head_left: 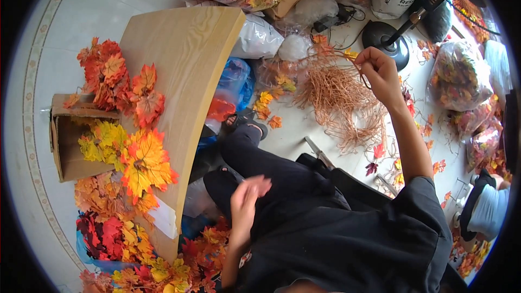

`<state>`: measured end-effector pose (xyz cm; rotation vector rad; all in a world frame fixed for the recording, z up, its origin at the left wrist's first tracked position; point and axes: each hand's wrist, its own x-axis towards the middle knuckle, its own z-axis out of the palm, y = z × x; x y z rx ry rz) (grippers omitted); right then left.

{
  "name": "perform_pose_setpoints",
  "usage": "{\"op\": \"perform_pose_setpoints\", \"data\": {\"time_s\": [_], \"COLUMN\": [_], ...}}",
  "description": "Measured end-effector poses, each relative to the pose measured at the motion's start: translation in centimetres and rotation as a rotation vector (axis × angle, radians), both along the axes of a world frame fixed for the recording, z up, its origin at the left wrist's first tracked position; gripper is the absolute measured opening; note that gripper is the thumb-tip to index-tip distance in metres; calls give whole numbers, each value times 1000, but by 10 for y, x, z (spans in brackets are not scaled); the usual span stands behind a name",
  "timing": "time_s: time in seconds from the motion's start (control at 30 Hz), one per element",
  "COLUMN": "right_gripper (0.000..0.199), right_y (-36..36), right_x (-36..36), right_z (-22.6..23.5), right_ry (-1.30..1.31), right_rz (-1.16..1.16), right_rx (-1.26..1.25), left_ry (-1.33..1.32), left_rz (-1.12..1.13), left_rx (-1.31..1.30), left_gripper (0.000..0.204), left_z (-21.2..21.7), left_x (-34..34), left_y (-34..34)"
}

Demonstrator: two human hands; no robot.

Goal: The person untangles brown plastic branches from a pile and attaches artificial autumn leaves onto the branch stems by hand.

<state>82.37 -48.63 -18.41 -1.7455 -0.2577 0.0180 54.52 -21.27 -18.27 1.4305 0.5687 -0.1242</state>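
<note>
My right hand [380,73] is raised on the far side, its fingers pinched around a thin brown vine strand [337,50]. The strand runs left toward a big tangled bundle of brown vine strands [339,95] on the floor just beside that hand. My left hand [247,201] is over my lap, near the table's edge. Its fingers are blurred, and whether they hold anything does not show. On the wooden table [184,59] to the left, orange-red maple leaves [106,73], yellow leaves [103,144] and a large orange-yellow leaf bunch [145,163] lie nearest to my left hand.
An open cardboard box [59,152] stands at the table's left side. Plastic bags of leaves [461,73] crowd the right and the back. A stand with a round black base [399,54] rises behind my right hand. Another person's legs [485,214] show at far right.
</note>
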Motion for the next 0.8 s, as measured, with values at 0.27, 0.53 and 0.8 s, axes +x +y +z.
{"op": "perform_pose_setpoints", "data": {"time_s": [0.27,0.53,0.8], "right_gripper": [15,15,46], "right_y": [15,17,-42], "right_x": [-113,-158,-52], "right_z": [56,32,5], "right_ry": [-250,-194,150], "right_rz": [515,818,-52], "right_rx": [-256,-263,152], "left_ry": [38,194,14], "left_rz": [-163,-90,-81], "left_rx": [-1142,-904,-680], "left_gripper": [101,23,25], "left_z": [-53,-86,-37], "left_x": [179,216,206], "left_y": [-42,-66,-54]}}
